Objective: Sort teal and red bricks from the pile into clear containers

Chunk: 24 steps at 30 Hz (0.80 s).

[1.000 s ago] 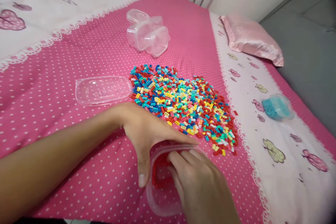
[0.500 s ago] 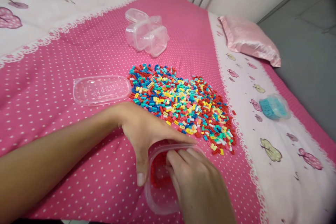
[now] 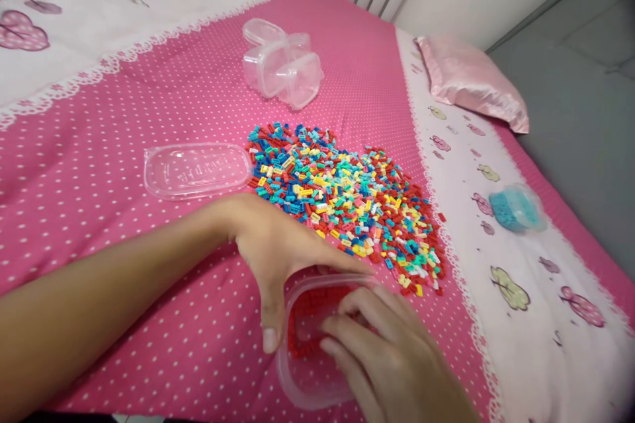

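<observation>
A clear plastic container (image 3: 317, 396) stands tilted slightly on the bed at the lower middle, with red toy bricks (image 3: 312, 310) along its far and left inner sides. My left hand (image 3: 272, 244) grips it around the far side, thumb down the left wall and fingers stretched behind the rim. Inside its mouth is my right hand (image 3: 387, 344), its fingers bent and apart, with nothing visible between them; some fingertips are hidden. Just beyond the left hand lies a wide pile of small toy bricks (image 3: 347, 192) in many colours.
A clear lid (image 3: 198, 172) lies left of the pile. Several clear containers (image 3: 282, 69) are clustered farther back. At the right are a container of blue bricks (image 3: 518, 208) and a pink pillow (image 3: 471, 82). All rest on a pink dotted bedspread (image 3: 99, 211).
My right hand has drawn back a little to the right, and its fingers have spread, exposing more red bricks. My left hand keeps its grip on the container.
</observation>
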### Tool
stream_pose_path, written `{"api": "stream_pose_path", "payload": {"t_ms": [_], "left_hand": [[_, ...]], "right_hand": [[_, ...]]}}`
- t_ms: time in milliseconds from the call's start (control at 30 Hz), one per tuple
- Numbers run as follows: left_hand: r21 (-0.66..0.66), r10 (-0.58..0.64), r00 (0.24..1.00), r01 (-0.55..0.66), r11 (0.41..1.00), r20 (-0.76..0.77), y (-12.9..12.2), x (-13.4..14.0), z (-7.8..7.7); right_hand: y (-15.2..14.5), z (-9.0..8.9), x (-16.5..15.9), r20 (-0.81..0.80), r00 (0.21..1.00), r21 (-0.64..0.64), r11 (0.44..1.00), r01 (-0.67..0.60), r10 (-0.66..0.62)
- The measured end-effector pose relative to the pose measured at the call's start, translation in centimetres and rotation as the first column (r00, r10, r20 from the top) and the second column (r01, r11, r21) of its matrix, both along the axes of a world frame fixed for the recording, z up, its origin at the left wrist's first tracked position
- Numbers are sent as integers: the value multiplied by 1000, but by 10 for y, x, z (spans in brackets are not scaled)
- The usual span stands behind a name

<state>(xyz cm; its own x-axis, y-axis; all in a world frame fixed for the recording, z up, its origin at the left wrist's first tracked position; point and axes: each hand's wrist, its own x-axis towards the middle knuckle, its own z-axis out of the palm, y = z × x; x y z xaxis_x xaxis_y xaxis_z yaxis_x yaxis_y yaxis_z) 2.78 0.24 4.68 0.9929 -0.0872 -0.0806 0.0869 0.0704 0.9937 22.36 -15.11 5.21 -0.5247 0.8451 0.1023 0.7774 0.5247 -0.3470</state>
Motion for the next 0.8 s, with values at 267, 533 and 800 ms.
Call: {"api": "stream_pose_path", "payload": {"t_ms": [267, 533, 800], "left_hand": [[-24, -81, 995, 80, 996, -50, 0, 1, 3], [-17, -82, 996, 81, 997, -36, 0, 2, 4], [40, -86, 996, 86, 995, -15, 1, 1, 2]], "right_hand": [[-2, -7, -5, -39, 997, -24, 998, 62, -63], [0, -4, -2, -23, 999, -48, 998, 38, -39], [2, -4, -8, -22, 999, -29, 999, 35, -35]]}}
